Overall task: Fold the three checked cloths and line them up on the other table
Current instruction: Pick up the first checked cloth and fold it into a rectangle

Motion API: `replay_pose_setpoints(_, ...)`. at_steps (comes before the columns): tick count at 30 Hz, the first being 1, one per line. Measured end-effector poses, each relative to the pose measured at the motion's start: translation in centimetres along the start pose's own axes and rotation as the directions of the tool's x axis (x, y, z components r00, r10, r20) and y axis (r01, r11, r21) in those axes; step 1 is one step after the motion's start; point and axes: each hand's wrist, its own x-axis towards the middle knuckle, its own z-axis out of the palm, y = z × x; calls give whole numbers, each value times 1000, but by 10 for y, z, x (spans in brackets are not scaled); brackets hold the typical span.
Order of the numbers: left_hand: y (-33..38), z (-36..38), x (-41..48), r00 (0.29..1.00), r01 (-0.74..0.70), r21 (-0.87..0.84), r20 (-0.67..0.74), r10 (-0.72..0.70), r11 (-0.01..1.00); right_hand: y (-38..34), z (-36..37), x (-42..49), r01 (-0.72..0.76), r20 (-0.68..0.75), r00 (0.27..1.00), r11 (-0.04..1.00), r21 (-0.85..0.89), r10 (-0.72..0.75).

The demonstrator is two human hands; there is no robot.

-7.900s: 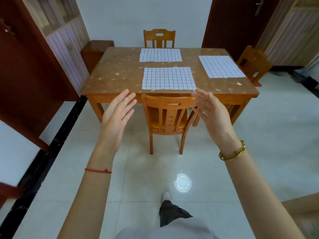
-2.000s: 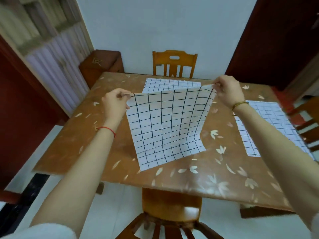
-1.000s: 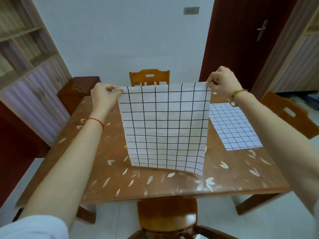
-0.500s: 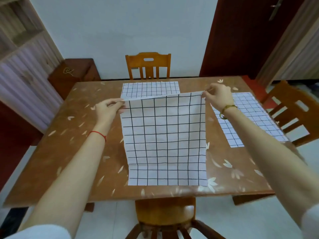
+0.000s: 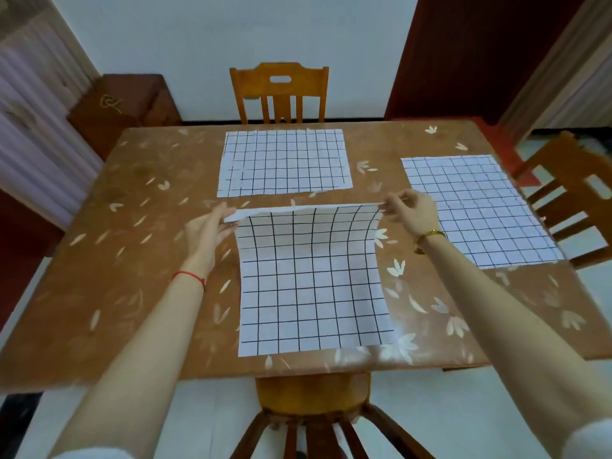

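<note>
Three white cloths with a black check lie on the brown table [image 5: 109, 260]. The near cloth [image 5: 311, 286] rests in front of me, its far edge lifted slightly off the table. My left hand [image 5: 210, 230] pinches the far left corner of that cloth. My right hand [image 5: 412, 210] pinches its far right corner. A second cloth [image 5: 284, 162] lies flat beyond it. The third cloth [image 5: 480, 208] lies flat at the right.
A wooden chair [image 5: 280, 92] stands at the table's far side, another [image 5: 576, 193] at the right, and a third [image 5: 311, 412] is tucked under the near edge. A dark wooden cabinet [image 5: 122, 107] sits at the back left, a dark red door [image 5: 463, 54] at the back right.
Both hands have lowered the near cloth from hanging upright until most of it lies on the table. Only its far edge stays raised.
</note>
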Motion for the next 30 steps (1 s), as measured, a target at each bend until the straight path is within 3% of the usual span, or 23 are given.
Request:
replay_pose_setpoints(14, -100, -50, -29, 966, 257, 251, -51, -252, 933, 75, 23, -60, -298, 107, 948, 954, -43, 301)
replay_pose_setpoints(22, -142, -57, -37, 945, 314, 471, -74, -318, 824, 105, 36, -84, -491, 108, 853, 855, -166, 511)
replay_pose_setpoints(30, -183, -68, -32, 949, 296, 579, -85, -305, 760, 134, 45, -94, -552, 76, 810, 799, -238, 582)
